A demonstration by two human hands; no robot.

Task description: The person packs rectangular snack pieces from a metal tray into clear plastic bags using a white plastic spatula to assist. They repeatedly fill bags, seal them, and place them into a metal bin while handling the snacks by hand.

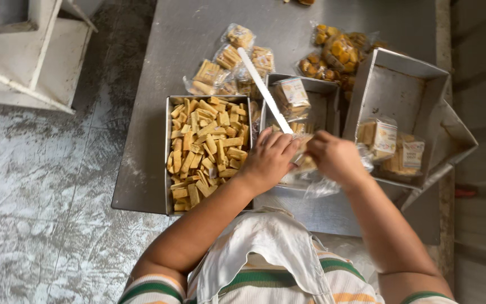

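My left hand (269, 159) and my right hand (336, 157) meet over a metal tray, both closed around a small clear plastic bag (306, 163) with yellow-brown snack pieces in it. More loose plastic (317, 184) hangs below my right hand. A long white flat stick (264, 90) slants from my left hand up toward the back. Just left of my left hand stands a steel tray (168, 169) full of cut yellow-brown snack sticks (206, 146).
A second steel tray (333, 93) holds a packed bag (291, 95). A tilted metal bin (400, 84) at right holds labelled packets (386, 138). Filled bags (229, 62) and bags of orange pieces (336, 53) lie on the grey table (142, 169). White shelving (23, 50) stands on the floor at left.
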